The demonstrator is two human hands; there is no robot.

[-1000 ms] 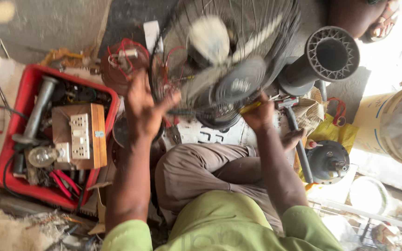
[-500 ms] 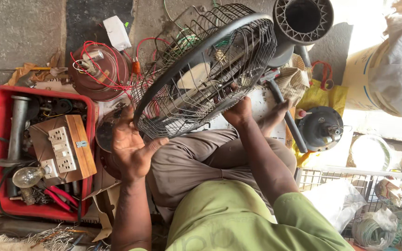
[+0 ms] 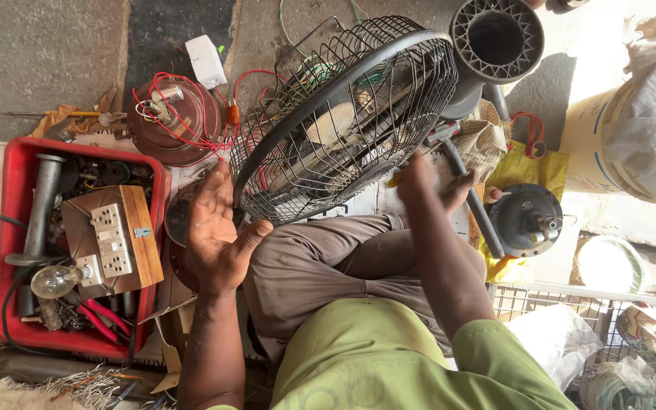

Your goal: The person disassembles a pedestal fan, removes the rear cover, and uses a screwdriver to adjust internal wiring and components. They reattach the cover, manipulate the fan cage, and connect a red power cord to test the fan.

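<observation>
— Since a moment ago the fan cage (image 3: 343,114) has tipped further over toward the right, so its rim now runs as a diagonal band and the blades show through the wires edge-on. It rests above the person's lap, over the floor.

— And the hands?

— Left hand (image 3: 218,235) has come off the cage. It hangs just below the lower left of the rim, palm up, not touching the wires as far as I can see.

— Fingers?

— Left fingers (image 3: 210,193) are spread apart and slightly curled, holding nothing. Right hand (image 3: 427,182) is blurred with motion at the lower right of the cage, beside the white base plate; I cannot tell whether its fingers are closed on anything or merely pressed against the fan.

— So what does the shift mean for the work?

— My judgement: the fan is being turned over for access to another side, with the right hand carrying or steadying it while the left is free.

— Anything close by?

— Red crate (image 3: 9,228) of tools with a wooden switchboard (image 3: 119,239) and a bulb (image 3: 53,281) sits to the left; a brown motor housing with red wires (image 3: 176,121) lies just beside the cage.
</observation>
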